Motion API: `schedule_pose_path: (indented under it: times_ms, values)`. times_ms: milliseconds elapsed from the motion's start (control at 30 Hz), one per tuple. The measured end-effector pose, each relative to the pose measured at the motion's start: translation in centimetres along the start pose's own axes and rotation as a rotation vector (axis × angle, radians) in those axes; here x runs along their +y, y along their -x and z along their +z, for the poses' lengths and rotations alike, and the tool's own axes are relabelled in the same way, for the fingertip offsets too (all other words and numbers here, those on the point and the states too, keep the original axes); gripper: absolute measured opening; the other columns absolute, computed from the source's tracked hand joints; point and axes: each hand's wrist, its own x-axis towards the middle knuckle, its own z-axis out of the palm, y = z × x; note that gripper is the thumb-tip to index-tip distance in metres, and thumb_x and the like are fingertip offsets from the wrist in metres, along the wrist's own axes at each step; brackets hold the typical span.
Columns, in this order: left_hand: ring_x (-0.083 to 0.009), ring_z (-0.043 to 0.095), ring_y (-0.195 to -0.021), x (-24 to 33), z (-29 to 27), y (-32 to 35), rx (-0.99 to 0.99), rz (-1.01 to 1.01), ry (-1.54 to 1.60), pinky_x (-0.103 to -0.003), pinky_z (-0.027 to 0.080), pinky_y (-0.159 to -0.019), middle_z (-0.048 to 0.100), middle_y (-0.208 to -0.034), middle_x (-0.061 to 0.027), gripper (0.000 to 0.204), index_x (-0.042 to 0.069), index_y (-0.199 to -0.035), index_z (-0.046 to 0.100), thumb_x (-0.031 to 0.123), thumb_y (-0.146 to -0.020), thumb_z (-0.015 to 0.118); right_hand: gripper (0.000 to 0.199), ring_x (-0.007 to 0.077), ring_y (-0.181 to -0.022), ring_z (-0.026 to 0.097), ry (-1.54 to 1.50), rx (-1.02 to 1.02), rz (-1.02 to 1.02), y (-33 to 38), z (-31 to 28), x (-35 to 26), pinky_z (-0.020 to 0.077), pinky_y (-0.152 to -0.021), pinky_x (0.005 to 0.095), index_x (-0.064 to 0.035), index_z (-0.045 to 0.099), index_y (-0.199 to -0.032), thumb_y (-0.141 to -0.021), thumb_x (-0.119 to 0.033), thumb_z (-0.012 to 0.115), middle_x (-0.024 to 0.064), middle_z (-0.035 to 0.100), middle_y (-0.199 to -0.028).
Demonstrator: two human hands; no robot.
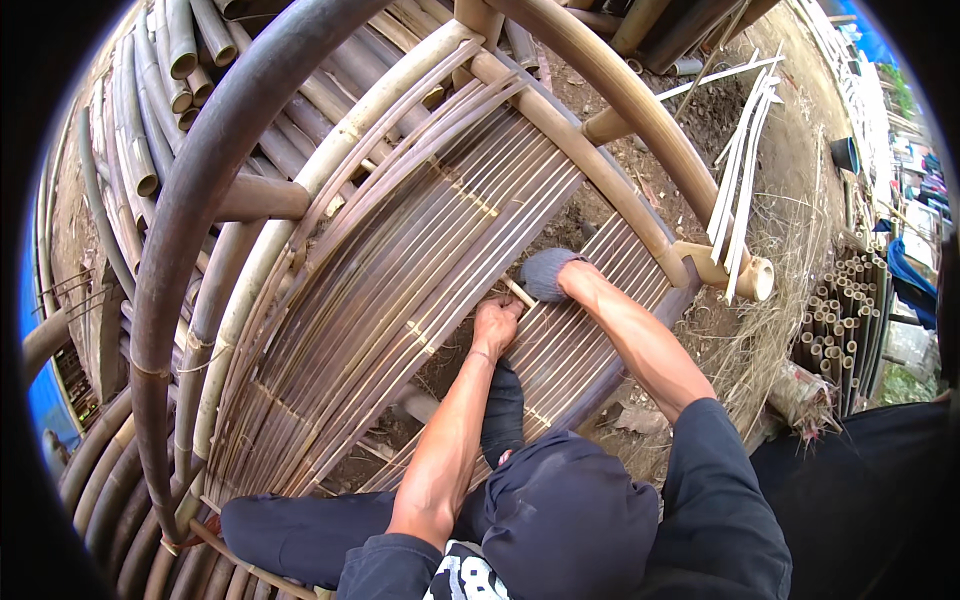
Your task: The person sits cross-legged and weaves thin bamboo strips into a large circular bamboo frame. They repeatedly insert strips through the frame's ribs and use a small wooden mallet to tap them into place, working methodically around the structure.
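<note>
My bare left hand (496, 324) is closed at the edge of a slatted bamboo panel (400, 270), fingers pressed together; what they pinch is too small to make out. Just beyond it, my right hand (548, 275), in a grey glove, is closed on a short pale stick (518, 293) whose end pokes out towards the left hand. Both hands meet over the gap between this panel and a second slatted panel (590, 330) on the right. A thick curved bamboo frame (640, 110) surrounds the panels. The gloved fingers are mostly hidden.
Cut bamboo poles (150, 110) are heaped at the far left. Pale split strips (745, 160) lean over the frame's right corner. A stack of bamboo tubes (840, 320) and a blue cloth (908, 280) lie farther right. My bent knee (570, 510) rises close behind the hands.
</note>
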Motion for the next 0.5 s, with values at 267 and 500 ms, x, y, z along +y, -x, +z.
schedule_pose_path:
  times_ms: [267, 500]
  values:
    - [-0.0109, 0.061, -0.089, 3.8, -3.8, 5.4, -0.253, 0.189, 0.155, -0.030, 0.048, -0.083, 0.071, -0.092, -0.0029, 0.026, 0.000, -0.102, 0.073, 0.024, -0.094, 0.069, 0.022, 0.0324, -0.117, 0.060, -0.179, 0.850, -0.182, 9.6, 2.0, -5.1, 0.0505, -0.097, 0.0393, -0.0089, 0.077, -0.098, -0.080, -0.018, 0.069, 0.0154, 0.065, -0.122]
    - [-0.0093, 0.058, -0.086, 6.1, -5.1, 4.5, -0.332, 0.148, 0.045, -0.026, 0.047, -0.078, 0.067, -0.100, -0.0009, 0.028, 0.003, -0.113, 0.071, 0.026, -0.097, 0.067, 0.006, 0.0263, -0.094, 0.068, -0.947, 0.915, 0.234, 23.1, 9.7, -4.7, 0.0543, -0.080, 0.0329, -0.0112, 0.075, -0.089, -0.084, -0.013, 0.072, 0.0103, 0.071, -0.104]
